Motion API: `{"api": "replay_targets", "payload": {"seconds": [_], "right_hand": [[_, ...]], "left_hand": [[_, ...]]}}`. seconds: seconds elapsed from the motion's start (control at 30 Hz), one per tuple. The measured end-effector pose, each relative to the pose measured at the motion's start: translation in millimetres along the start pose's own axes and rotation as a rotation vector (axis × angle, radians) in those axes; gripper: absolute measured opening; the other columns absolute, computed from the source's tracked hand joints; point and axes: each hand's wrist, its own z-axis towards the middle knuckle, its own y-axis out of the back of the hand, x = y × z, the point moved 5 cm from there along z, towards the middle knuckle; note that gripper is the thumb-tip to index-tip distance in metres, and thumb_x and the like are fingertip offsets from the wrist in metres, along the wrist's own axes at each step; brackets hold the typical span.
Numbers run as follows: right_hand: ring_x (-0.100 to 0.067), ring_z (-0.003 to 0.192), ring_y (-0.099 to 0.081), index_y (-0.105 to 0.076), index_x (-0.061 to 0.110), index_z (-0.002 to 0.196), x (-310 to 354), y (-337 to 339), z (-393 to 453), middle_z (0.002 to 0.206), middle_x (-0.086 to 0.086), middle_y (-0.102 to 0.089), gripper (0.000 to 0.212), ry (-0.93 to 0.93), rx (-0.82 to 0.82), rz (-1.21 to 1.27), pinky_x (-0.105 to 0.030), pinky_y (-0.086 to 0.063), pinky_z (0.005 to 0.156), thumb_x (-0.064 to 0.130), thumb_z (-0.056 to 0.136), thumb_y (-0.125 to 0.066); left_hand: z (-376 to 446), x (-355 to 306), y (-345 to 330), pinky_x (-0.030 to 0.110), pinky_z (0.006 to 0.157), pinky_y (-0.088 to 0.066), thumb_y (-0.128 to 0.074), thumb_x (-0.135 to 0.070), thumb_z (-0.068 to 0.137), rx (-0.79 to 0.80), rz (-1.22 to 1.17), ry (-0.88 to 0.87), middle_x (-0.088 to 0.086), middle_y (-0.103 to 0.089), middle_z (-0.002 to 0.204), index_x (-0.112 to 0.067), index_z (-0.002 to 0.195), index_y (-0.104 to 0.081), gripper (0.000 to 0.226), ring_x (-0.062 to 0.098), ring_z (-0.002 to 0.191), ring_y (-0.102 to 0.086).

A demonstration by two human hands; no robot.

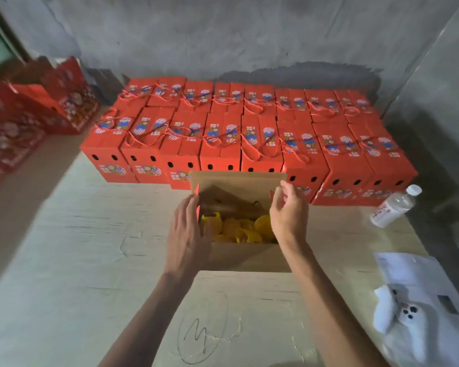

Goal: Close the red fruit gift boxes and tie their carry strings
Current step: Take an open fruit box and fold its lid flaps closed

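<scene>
An open gift box (pixel 245 256) stands in front of me, its brown inner walls showing and its far flap (pixel 236 178) raised. Yellow net-wrapped fruit (pixel 239 229) fills the bottom. My left hand (pixel 187 235) lies flat with straight fingers against the box's left wall. My right hand (pixel 289 213) hovers over the right wall with loosely curled fingers; it seems to hold nothing. Behind the box, two rows of closed red gift boxes (pixel 260 139) with tied red-and-white carry strings (pixel 252 152) stand against the wall.
A clear plastic water bottle (pixel 394 206) lies on its side at the right. White papers and a white bag (pixel 421 305) lie at the lower right. Open red boxes (pixel 24 123) stand at the left. A flat cardboard sheet (pixel 236 319) lies under my forearms.
</scene>
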Motion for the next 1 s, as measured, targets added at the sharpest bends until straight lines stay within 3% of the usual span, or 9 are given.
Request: {"api": "replay_targets", "payload": {"seconds": [0.13,0.2,0.3,0.4,0.57,0.73,0.8,0.9,1.0], "right_hand": [[-0.026,0.142,-0.046,-0.049,0.002,0.147,36.1,-35.9,-52.4,0.152,-0.015,-0.050,0.046,0.134,0.147,0.127,-0.029,-0.039,0.115,0.016,0.103,-0.057],[-0.032,0.148,-0.039,-0.044,-0.003,0.148,29.0,-35.3,-60.6,0.157,-0.020,-0.041,0.052,0.131,0.091,0.073,-0.042,-0.040,0.118,0.015,0.102,-0.060],[-0.031,0.146,-0.043,-0.042,-0.003,0.149,8.5,-19.2,-55.7,0.157,-0.020,-0.042,0.056,0.214,-0.044,-0.065,-0.042,-0.046,0.113,0.023,0.103,-0.060],[-0.031,0.147,-0.041,-0.038,-0.006,0.150,-5.7,-12.2,-43.1,0.158,-0.023,-0.039,0.055,0.262,-0.094,0.027,-0.046,-0.047,0.112,0.018,0.105,-0.057],[-0.037,0.145,-0.041,-0.035,-0.006,0.151,-40.5,-9.8,-28.6,0.156,-0.025,-0.039,0.053,0.071,-0.153,0.172,-0.057,-0.045,0.109,0.010,0.104,-0.056],[-0.031,0.144,-0.042,-0.028,0.001,0.153,-60.5,-4.6,-23.9,0.159,-0.021,-0.033,0.051,-0.060,-0.225,0.310,-0.043,-0.044,0.115,0.013,0.108,-0.047],[-0.030,0.145,-0.041,-0.021,0.005,0.157,-69.7,-4.2,-23.8,0.163,-0.018,-0.027,0.055,-0.230,-0.246,0.453,-0.037,-0.047,0.110,0.020,0.109,-0.043],[-0.032,0.135,-0.051,-0.018,0.011,0.159,-81.5,-2.7,-25.0,0.160,-0.019,-0.034,0.057,-0.501,-0.306,0.556,-0.035,-0.052,0.094,0.034,0.111,-0.038],[-0.026,0.129,-0.058,-0.021,0.011,0.160,-72.4,-3.3,-26.1,0.153,-0.014,-0.048,0.067,-0.437,-0.241,0.440,-0.025,-0.056,0.086,0.050,0.106,-0.030]], "left_hand": [[-0.8,-53.2,-24.8,0.053,0.121,-0.031,-0.063,-0.018,0.096,0.128,-0.119,-0.241,0.025,-0.027,0.162,0.011,0.152,-0.030,0.071,0.037,0.154,-0.023],[1.8,-53.9,-35.4,0.055,0.124,-0.024,-0.048,-0.027,0.101,0.156,-0.103,-0.160,0.024,-0.012,0.167,0.011,0.156,-0.018,0.073,0.036,0.157,-0.009],[9.2,-33.0,-39.7,0.057,0.124,-0.019,-0.062,-0.024,0.093,0.085,-0.149,0.003,0.021,-0.005,0.169,0.007,0.158,-0.010,0.089,0.032,0.158,-0.002],[13.7,-14.2,-40.6,0.061,0.121,-0.024,-0.069,-0.018,0.089,-0.019,-0.185,0.009,0.016,-0.004,0.170,0.001,0.160,-0.009,0.095,0.031,0.158,-0.005],[10.9,20.8,-37.5,0.050,0.125,-0.020,-0.060,-0.035,0.093,-0.149,-0.320,0.183,0.015,-0.009,0.169,-0.004,0.161,-0.007,0.092,0.031,0.157,-0.011],[3.7,48.8,-47.8,0.042,0.125,-0.018,-0.057,-0.046,0.094,-0.073,-0.405,0.428,0.008,-0.010,0.170,-0.019,0.163,0.002,0.094,0.023,0.157,-0.011],[5.2,49.0,-53.8,0.043,0.123,-0.026,-0.056,-0.047,0.098,0.027,-0.395,0.404,0.005,-0.019,0.168,-0.020,0.163,-0.005,0.086,0.020,0.154,-0.019],[10.3,41.0,-56.8,0.039,0.119,-0.033,-0.051,-0.050,0.103,0.120,-0.187,0.211,-0.004,-0.042,0.158,-0.025,0.156,-0.037,0.061,0.015,0.145,-0.037],[9.9,35.7,-63.1,0.040,0.120,-0.030,-0.033,-0.053,0.106,0.197,-0.045,0.133,-0.006,-0.051,0.153,-0.025,0.143,-0.058,0.053,0.014,0.146,-0.039]]}}
